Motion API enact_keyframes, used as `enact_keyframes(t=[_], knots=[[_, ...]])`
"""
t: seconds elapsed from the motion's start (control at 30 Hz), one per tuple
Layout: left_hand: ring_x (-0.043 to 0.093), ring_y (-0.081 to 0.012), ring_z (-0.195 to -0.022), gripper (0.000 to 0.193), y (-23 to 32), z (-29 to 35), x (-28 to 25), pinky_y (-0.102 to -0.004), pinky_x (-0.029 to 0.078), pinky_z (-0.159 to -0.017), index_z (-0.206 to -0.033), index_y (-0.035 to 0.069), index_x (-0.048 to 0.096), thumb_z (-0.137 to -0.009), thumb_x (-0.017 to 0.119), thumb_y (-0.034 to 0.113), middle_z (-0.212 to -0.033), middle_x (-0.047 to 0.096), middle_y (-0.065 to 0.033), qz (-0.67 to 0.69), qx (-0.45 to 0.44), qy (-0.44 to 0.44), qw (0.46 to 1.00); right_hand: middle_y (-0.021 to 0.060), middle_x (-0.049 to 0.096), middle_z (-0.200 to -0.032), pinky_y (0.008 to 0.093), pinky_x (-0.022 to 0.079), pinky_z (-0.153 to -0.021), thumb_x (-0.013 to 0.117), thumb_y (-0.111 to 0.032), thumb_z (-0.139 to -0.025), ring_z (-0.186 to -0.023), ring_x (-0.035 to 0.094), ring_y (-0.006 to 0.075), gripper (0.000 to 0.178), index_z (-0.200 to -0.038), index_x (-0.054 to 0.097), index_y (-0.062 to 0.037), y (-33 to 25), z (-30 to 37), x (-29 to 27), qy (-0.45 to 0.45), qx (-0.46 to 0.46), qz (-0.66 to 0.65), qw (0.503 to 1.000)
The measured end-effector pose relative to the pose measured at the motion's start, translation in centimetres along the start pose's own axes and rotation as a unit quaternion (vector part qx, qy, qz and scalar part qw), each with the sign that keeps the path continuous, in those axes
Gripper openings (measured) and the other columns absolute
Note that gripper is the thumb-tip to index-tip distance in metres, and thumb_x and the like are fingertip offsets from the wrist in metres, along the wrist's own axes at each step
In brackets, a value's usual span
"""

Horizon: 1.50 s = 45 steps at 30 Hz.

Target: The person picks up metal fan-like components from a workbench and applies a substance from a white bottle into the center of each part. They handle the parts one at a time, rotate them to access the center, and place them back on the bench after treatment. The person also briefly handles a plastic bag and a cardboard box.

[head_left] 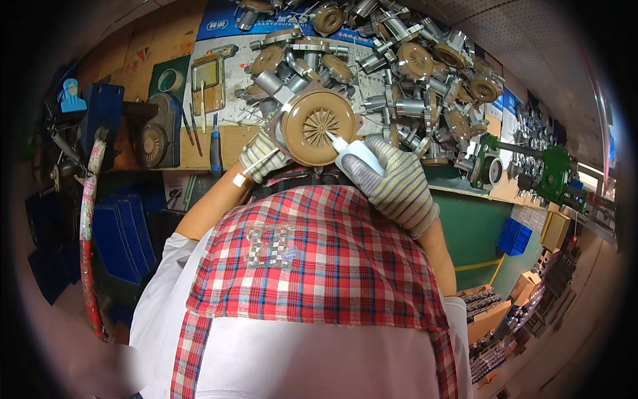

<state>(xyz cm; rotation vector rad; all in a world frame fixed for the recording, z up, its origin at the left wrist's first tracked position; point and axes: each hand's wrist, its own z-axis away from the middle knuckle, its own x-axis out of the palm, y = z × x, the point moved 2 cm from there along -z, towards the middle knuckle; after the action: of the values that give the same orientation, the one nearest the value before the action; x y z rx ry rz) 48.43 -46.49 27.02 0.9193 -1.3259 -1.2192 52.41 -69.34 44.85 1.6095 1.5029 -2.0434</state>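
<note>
My left hand [261, 158], in a striped knit glove, grips the side of a metal housing [276, 138] topped by a round brown disc [300, 141] with radial ribs at its centre; most of its fingers are hidden underneath. A thin white stick with a square white end [240, 178] juts out by that hand. My right hand [399, 183], in a matching glove, is closed around a small white squeeze bottle [359, 157]. The bottle's narrow nozzle points down-left to up-left onto the disc, its tip beside the ribbed centre. Whether liquid comes out cannot be seen.
Many similar metal housings [415, 61] are heaped across the back and right of the bench. Left of them lie a tray [208, 83], a tape roll [170, 80] and a blue-handled tool [215, 151]. A green machine [490, 159] stands right; blue bins [123, 233] sit lower left.
</note>
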Motion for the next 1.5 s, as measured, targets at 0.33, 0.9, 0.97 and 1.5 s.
enact_keyframes(t=[0.33, 0.9, 0.97, 1.5], knots=[[0.053, -0.0197, -0.127, 0.066, 1.5, -1.3, 0.7, -0.0339, 0.046, -0.108, -0.147, 0.004, 0.037, -0.091, 0.071, 0.013, -0.140, 0.053, -0.0105, -0.119, 0.026, 0.016, 0.992, 0.0200, 0.068, -0.084, 0.0394, 0.054, -0.072, 0.067, -0.033, -0.091, -0.080, 0.068, 0.0352, 0.034, -0.104, 0.067, -0.0014, 0.3, -1.4, -1.3, 0.036, 0.217, -0.218, 0.951], [0.063, -0.0331, -0.097, 0.047, 4.2, -28.8, 8.9, -0.0424, 0.052, -0.085, -0.127, 0.006, 0.055, -0.084, 0.071, 0.015, -0.106, 0.065, -0.0193, -0.292, 0.196, -0.032, 0.936, 0.0029, 0.069, -0.088, 0.0217, 0.049, -0.062, 0.072, -0.032, -0.092, -0.073, 0.062, 0.0075, 0.035, -0.107, 0.066, -0.0009, 4.7, 7.6, -7.2, 0.348, 0.407, -0.400, 0.744], [0.062, -0.0384, -0.099, 0.045, 5.8, -30.9, 14.2, -0.0448, 0.051, -0.088, -0.113, -0.002, 0.061, -0.079, 0.077, 0.025, -0.107, 0.064, -0.0242, -0.300, 0.121, -0.123, 0.938, 0.0034, 0.068, -0.080, 0.0218, 0.048, -0.057, 0.071, -0.033, -0.093, -0.066, 0.061, 0.0066, 0.034, -0.106, 0.065, -0.0018, 5.0, 9.3, -7.7, 0.387, 0.422, -0.368, 0.732], [0.057, -0.0283, -0.123, 0.057, 1.0, -44.1, 31.6, -0.0389, 0.047, -0.102, -0.133, 0.019, 0.062, -0.078, 0.072, 0.006, -0.129, 0.064, -0.0095, -0.754, 0.155, -0.322, 0.551, 0.0031, 0.064, -0.065, 0.0215, 0.041, -0.047, 0.064, -0.032, -0.098, -0.052, 0.057, 0.0072, 0.028, -0.100, 0.064, -0.0045, 8.3, 20.8, -11.1, 0.511, 0.458, -0.328, 0.649]])
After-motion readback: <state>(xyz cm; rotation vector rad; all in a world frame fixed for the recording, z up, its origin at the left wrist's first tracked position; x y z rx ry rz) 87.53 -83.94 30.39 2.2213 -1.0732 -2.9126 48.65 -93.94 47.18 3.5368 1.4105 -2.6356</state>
